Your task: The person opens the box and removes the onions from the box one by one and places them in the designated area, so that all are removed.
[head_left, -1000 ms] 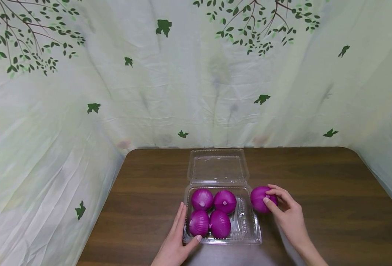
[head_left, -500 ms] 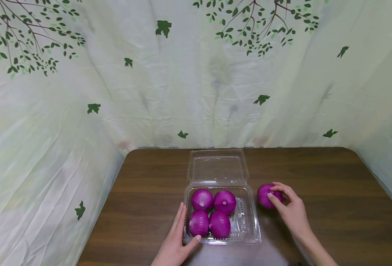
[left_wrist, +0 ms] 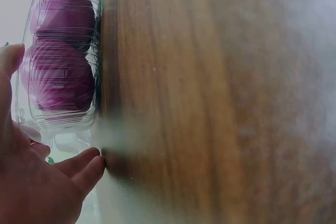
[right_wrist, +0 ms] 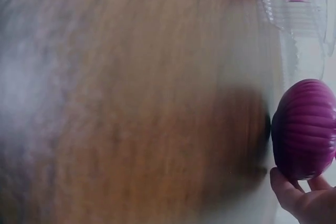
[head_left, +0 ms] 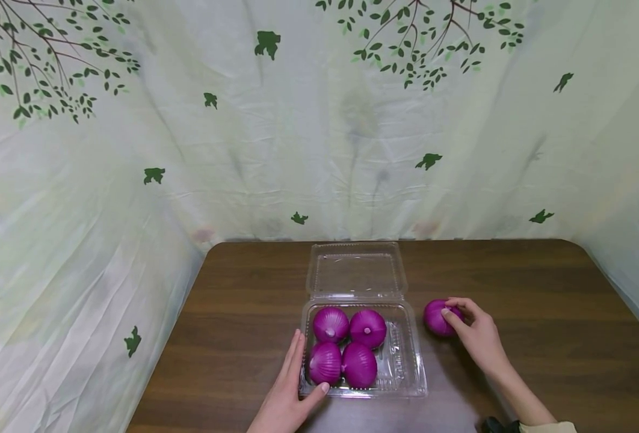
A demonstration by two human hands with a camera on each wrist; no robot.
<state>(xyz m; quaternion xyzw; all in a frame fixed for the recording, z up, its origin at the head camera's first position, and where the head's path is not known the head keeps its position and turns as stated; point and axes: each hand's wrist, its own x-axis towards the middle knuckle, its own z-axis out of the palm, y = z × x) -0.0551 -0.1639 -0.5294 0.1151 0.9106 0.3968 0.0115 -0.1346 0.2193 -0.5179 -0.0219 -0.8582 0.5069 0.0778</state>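
A clear plastic clamshell box [head_left: 401,361] holds several red onions [head_left: 360,365], grouped toward its left side. My left hand [head_left: 289,391] rests along the box's left wall with fingers straight, its thumb at the front rim. The left wrist view shows two of the onions [left_wrist: 58,74] through the box wall, beside that hand. To the right of the box, my right hand [head_left: 479,340] holds another red onion [head_left: 437,317] between thumb and fingers. In the right wrist view this onion [right_wrist: 307,129] appears close over the table, fingertips at its end.
The box's lid [head_left: 356,270] lies folded back toward the far edge of the brown wooden table [head_left: 243,337]. Leaf-print cloth [head_left: 352,150] hangs behind and at the sides. A dark object [head_left: 494,425] shows near the right sleeve.
My right hand has moved the onion rightward and slightly back, away from the box's right rim. My left hand, the box and the onions in it stay where they were.
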